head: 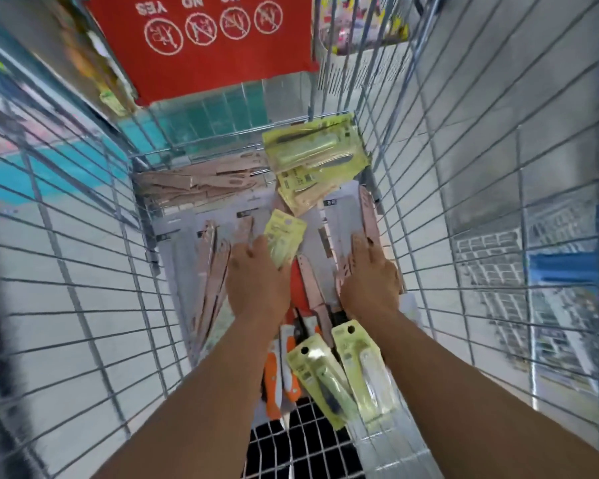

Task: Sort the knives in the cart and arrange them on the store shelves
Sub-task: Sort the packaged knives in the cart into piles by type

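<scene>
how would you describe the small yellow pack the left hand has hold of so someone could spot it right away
Look down into the wire cart, at the pile of packaged knives on its floor. The left hand reaches in near the middle, and the small yellow pack sticks out from its fingers. Unlike the other yellow packs, stacked at the far end or lying nearest the person, it is alone mid-cart, in a hand.

1. We see the cart (94, 257) as silver-grey wire in a grid pattern.
2. Red sign (201, 46) w/ white circle symbols & white lettering.
3. Far-end knife packs (313, 157) are pale yellow-green.
4. Small pack (286, 236) we see by the left hand: same yellow-green.
5. Near packs (343, 371): yellow-green, one w/ dark handle.
6. Sheathed knives (215, 271) look pinkish-beige.
7. Orange & white handles (281, 375) low in the cart.
</scene>
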Available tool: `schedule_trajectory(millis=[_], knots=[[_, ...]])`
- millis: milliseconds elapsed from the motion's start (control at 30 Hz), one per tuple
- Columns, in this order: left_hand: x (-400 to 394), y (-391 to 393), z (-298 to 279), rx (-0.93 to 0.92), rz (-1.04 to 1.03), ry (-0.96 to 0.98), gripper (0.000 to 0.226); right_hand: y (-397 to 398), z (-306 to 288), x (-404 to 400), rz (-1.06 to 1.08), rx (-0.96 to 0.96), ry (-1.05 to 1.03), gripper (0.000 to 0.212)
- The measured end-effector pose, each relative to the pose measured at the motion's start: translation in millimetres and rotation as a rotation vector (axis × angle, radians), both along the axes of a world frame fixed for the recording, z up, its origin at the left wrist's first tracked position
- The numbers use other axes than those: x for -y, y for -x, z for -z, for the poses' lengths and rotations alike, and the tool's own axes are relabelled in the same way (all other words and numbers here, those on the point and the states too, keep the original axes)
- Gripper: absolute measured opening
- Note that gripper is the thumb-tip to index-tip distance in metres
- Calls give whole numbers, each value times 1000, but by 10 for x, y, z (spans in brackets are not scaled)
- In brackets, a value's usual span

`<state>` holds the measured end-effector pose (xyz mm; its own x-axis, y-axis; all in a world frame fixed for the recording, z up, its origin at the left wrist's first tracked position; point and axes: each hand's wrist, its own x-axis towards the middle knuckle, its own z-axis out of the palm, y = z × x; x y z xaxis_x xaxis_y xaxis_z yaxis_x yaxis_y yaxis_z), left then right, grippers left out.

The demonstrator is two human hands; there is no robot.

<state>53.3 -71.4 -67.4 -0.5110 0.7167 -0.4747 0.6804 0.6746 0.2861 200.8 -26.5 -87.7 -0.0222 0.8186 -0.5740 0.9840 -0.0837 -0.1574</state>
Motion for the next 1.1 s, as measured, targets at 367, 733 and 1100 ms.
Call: schedule_trajectory(millis=[367, 733, 1100], knots=[[83, -307, 50, 92, 228, -102, 49, 33, -36, 101, -16, -44, 10, 68], [434, -350, 39, 305, 184, -64, 56, -9, -279, 422, -107, -198, 57, 63], [367, 119, 146, -104, 220, 1, 60, 42, -393, 384, -65, -262, -1, 47]])
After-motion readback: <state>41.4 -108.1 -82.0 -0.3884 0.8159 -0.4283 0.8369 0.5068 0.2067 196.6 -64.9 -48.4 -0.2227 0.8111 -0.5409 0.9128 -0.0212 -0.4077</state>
